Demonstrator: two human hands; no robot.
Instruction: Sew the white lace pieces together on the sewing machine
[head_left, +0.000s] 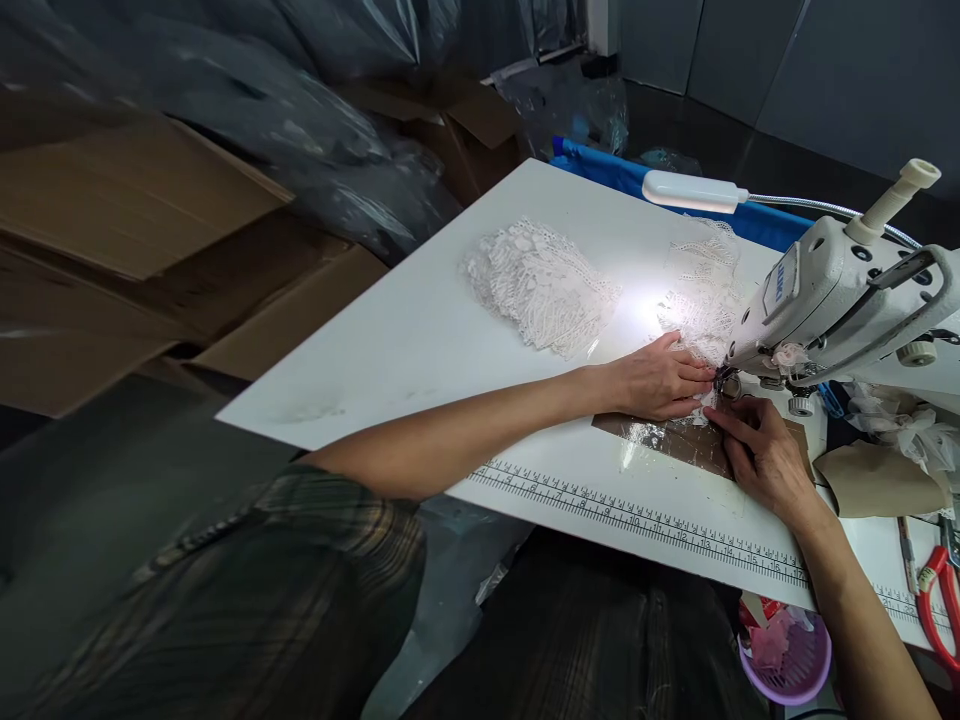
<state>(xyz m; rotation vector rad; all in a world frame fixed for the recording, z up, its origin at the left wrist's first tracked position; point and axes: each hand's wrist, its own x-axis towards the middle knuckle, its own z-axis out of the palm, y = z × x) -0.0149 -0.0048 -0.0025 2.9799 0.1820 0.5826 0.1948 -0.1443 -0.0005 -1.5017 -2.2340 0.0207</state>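
My left hand (660,380) lies palm down with its fingers stretched out over white lace trim (705,325), close to the needle of a white sewing machine (795,290). From the front right, my right hand (765,455) reaches in; its index fingertip touches the lace edge just before the presser foot (722,380). The thumb sits apart from that fingertip, and the other fingers bend beside the foot. Part of the lace under my left hand is hidden. Further left on the white table (420,350) rests a heap of white lace (540,285).
A lit lamp (694,190) hangs over the table. A printed ruler (637,520) runs along the front edge. Red-handled scissors (934,600) lie far right, above a purple basket (787,665) with scraps. Cardboard boxes (135,210) stand left.
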